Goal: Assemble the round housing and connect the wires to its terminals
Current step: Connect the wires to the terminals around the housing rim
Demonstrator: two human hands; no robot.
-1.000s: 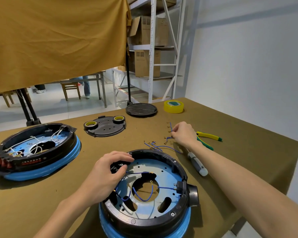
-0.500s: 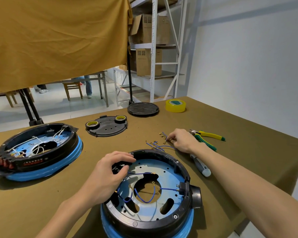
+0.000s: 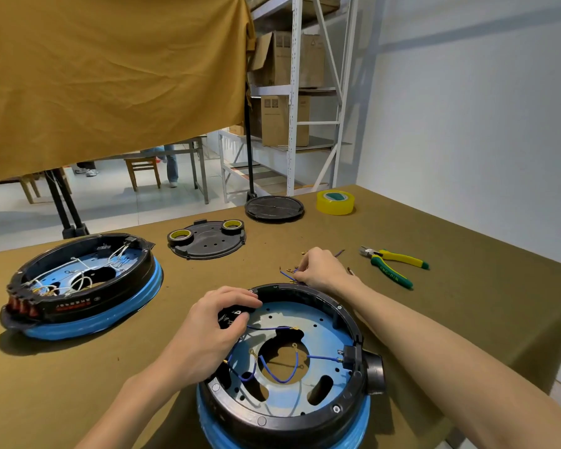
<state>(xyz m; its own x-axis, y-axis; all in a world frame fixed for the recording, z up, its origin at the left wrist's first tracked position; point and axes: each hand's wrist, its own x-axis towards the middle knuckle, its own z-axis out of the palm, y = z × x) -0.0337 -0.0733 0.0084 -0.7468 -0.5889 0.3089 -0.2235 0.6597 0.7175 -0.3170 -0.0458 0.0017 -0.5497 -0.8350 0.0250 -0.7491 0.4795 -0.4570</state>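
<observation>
Beside the housing point(image 3: 289, 361): right hand point(image 3: 321, 268) pinches loose wires point(image 3: 289, 273); left hand point(image 3: 214, 328) grips the inner black part point(image 3: 232, 315). Risk: tangling.

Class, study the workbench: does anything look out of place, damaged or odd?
Nothing looks damaged. Only oddity: two tape rolls sit on the loose black cover plate, and blue wires inside the near housing hang unconnected.

Only the pliers point(image 3: 393, 266) handle shows lettering, too small to read.
</observation>
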